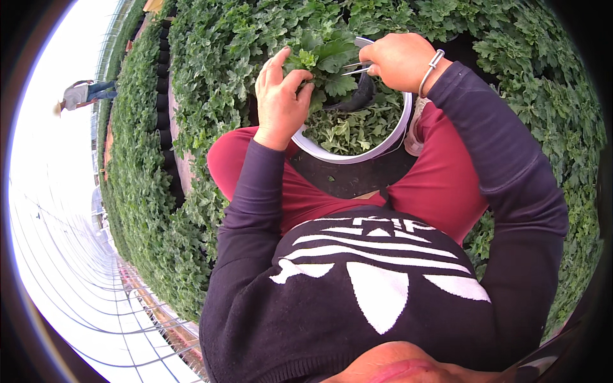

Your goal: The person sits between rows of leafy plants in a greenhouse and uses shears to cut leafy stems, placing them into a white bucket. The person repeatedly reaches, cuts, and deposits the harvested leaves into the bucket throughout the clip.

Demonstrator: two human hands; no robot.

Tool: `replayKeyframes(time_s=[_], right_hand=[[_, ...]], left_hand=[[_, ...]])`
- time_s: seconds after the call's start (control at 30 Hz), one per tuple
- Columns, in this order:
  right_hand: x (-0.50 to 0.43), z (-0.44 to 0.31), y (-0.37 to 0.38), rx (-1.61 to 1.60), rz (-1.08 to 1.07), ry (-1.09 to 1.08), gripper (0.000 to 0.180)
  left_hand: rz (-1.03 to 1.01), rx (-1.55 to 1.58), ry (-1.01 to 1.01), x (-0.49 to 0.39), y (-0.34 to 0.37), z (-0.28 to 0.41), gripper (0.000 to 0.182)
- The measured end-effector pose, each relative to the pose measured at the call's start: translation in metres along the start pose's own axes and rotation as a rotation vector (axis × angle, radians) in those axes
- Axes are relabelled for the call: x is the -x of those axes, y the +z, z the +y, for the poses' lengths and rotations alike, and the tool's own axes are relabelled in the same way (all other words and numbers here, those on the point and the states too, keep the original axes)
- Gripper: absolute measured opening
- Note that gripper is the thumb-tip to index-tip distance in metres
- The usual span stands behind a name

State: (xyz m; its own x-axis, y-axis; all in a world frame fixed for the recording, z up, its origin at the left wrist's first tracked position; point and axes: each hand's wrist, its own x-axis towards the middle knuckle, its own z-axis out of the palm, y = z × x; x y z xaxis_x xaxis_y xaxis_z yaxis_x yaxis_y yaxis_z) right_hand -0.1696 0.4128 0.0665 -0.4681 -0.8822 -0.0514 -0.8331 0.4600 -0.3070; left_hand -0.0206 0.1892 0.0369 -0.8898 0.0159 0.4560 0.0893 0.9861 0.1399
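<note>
My right hand is closed around a slim metal tool with two thin points, tweezers or fine snips. Its points are slightly apart and face a leafy green plant. At the plant's left side is my left hand, thumb and index finger bent close together by the leaves; whether they pinch anything is unclear. The plant rises from a black pot, over or in a white bucket between my legs. Loose leafy cuttings lie in the bucket.
Dense potted plants surround me at the front and both sides. Past a path on the left runs a row of black pots. Another person stands farther off. Dark ground cover lies below the bucket.
</note>
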Motion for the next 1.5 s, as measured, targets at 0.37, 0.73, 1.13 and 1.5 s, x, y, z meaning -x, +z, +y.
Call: replayKeyframes(time_s=[0.37, 0.73, 1.13, 1.5], right_hand=[[-0.021, -0.012, 0.042, -0.022, 0.111, -0.031, 0.019], [-0.030, -0.022, 0.067, -0.053, 0.208, -0.049, 0.015], [-0.029, -0.026, 0.079, 0.015, 0.317, -0.086, 0.014], [-0.031, -0.030, 0.076, 0.022, 0.309, -0.063, 0.013]], left_hand=[[0.002, 0.143, -0.089, 0.000, 0.002, -0.005, 0.017], [0.029, 0.204, -0.126, 0.004, 0.004, -0.008, 0.017], [0.045, 0.197, -0.140, 0.008, 0.004, -0.015, 0.018], [0.036, 0.219, -0.160, 0.009, 0.006, -0.017, 0.017]])
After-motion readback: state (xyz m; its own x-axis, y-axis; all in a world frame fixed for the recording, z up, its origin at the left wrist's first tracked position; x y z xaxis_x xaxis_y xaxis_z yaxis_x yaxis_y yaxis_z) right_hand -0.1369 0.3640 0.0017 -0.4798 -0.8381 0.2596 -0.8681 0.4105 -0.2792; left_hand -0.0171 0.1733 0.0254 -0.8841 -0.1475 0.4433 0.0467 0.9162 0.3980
